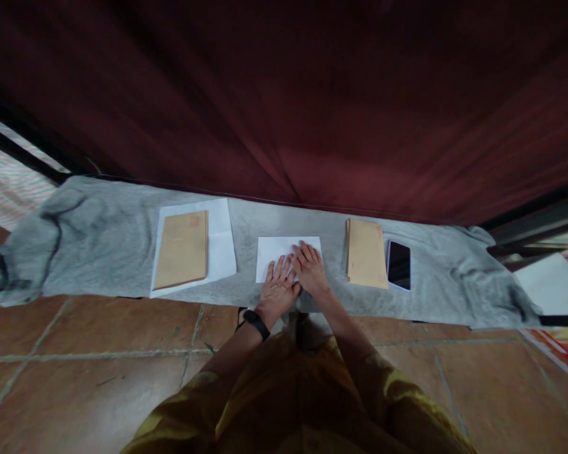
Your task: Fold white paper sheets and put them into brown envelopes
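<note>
A white sheet of paper (269, 249), which looks folded, lies on the grey cloth in front of me. My left hand (279, 285) rests flat on its lower middle, fingers spread; a black band is around that wrist. Beside it, my right hand (310, 268) presses on the right part of the sheet with its fingers stretched out. The two hands touch near the thumbs and cover part of the paper's lower edge. Neither hand grasps anything.
Brown envelopes (182, 249) lie on white paper (223, 243) at the left. More brown envelopes (366, 252) are stacked at the right, next to a phone (399, 265). Grey cloth (113, 239) covers the narrow surface; a dark red curtain (312, 126) hangs behind it.
</note>
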A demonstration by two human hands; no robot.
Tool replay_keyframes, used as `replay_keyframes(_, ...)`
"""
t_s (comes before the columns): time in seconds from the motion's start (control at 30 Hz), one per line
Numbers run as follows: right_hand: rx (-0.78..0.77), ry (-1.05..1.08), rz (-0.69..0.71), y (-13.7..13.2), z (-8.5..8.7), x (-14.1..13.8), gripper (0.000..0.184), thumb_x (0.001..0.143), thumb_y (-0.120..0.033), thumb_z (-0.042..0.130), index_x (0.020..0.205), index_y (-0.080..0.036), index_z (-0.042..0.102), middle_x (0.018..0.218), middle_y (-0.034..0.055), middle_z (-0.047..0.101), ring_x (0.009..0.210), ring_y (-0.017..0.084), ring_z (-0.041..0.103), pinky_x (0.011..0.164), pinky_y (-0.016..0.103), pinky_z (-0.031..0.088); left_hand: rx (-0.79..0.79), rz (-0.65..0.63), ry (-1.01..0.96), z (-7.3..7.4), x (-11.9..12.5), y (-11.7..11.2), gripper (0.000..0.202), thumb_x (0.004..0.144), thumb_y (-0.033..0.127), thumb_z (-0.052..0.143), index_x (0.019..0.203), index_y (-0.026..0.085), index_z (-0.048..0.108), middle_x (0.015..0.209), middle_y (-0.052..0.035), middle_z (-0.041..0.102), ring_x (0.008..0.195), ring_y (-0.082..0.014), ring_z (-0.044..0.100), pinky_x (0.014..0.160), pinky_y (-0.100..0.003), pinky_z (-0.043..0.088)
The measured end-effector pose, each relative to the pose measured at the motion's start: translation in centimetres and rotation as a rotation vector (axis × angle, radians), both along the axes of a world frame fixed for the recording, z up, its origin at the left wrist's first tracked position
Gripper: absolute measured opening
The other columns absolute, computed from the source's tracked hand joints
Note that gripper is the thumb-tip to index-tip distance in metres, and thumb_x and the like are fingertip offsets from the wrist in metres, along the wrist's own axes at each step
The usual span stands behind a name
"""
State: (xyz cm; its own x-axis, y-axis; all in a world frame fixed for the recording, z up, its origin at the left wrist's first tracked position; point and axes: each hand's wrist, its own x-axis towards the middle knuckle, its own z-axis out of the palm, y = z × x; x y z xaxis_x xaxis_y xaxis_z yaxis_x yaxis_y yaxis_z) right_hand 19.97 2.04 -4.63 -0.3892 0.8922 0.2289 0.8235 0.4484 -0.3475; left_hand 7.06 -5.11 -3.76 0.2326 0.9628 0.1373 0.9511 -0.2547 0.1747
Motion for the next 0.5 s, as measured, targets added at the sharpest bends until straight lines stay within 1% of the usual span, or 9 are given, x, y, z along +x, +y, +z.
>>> replay_keyframes(0.1, -0.005, -0.054, -0.008, -0.2, 0.1, 0.5, 0.051, 0.106, -0.042, 0.041, 0.153, -0.021, 0.045, 0.163, 0.0107, 0.034, 0.150, 0.029, 0.030, 0.121, 0.050, 0.025, 0.022, -0.011, -0.016, 0.2, -0.8, -0.8, 0.059, 0.099, 0.044, 0.045, 0.152, 0.018, 0.044, 0.162, -0.0124, 0.036, 0.153, -0.0300, 0.025, 0.125, -0.055, 0.021)
replay_keyframes(0.17, 0.004, -0.086, -0.012, -0.3, 0.0, 0.9, 0.052, 0.106, -0.042, 0.041, 0.154, -0.022, 0.042, 0.164, 0.0099, 0.032, 0.151, 0.030, 0.029, 0.122, 0.050, 0.024, 0.038, -0.020, -0.021, 0.4, -1.5, -1.4, 0.058, 0.099, 0.046, 0.047, 0.153, 0.024, 0.043, 0.163, -0.0102, 0.035, 0.153, -0.0295, 0.026, 0.125, -0.055, 0.022)
replay_keyframes(0.23, 0.021, -0.112, -0.024, -0.2, -0.2, 1.5, 0.052, 0.106, -0.042, 0.041, 0.155, -0.022, 0.041, 0.165, 0.0095, 0.031, 0.151, 0.030, 0.029, 0.122, 0.050, 0.023, 0.051, -0.016, -0.017, 0.5, -2.2, -2.1, 0.059, 0.099, 0.047, 0.047, 0.154, 0.027, 0.041, 0.164, -0.0092, 0.034, 0.153, -0.0291, 0.027, 0.124, -0.054, 0.023)
replay_keyframes(0.3, 0.037, -0.129, -0.043, 0.0, -0.4, 2.2, 0.053, 0.105, -0.042, 0.042, 0.155, -0.022, 0.041, 0.164, 0.0098, 0.032, 0.150, 0.030, 0.030, 0.122, 0.050, 0.023, 0.061, -0.005, -0.007, 0.5, -3.0, -2.8, 0.060, 0.100, 0.048, 0.047, 0.155, 0.025, 0.040, 0.163, -0.0105, 0.034, 0.153, -0.0289, 0.028, 0.124, -0.053, 0.025)
replay_keyframes(0.4, 0.053, -0.141, -0.068, 0.2, -0.7, 3.3, 0.055, 0.104, -0.043, 0.044, 0.155, -0.022, 0.041, 0.163, 0.0100, 0.034, 0.148, 0.030, 0.033, 0.121, 0.049, 0.024, 0.073, 0.022, 0.008, 0.4, -4.1, -3.8, 0.062, 0.100, 0.047, 0.045, 0.156, 0.020, 0.038, 0.163, -0.0137, 0.035, 0.152, -0.0285, 0.029, 0.123, -0.051, 0.028)
replay_keyframes(0.5, 0.066, -0.145, -0.100, 0.3, -0.8, 4.2, 0.055, 0.104, -0.044, 0.044, 0.154, -0.021, 0.042, 0.163, 0.0110, 0.035, 0.148, 0.031, 0.033, 0.120, 0.050, 0.026, 0.076, 0.051, 0.009, 0.1, -5.1, -4.7, 0.064, 0.101, 0.048, 0.042, 0.156, 0.016, 0.036, 0.163, -0.0151, 0.034, 0.152, -0.0283, 0.030, 0.122, -0.050, 0.030)
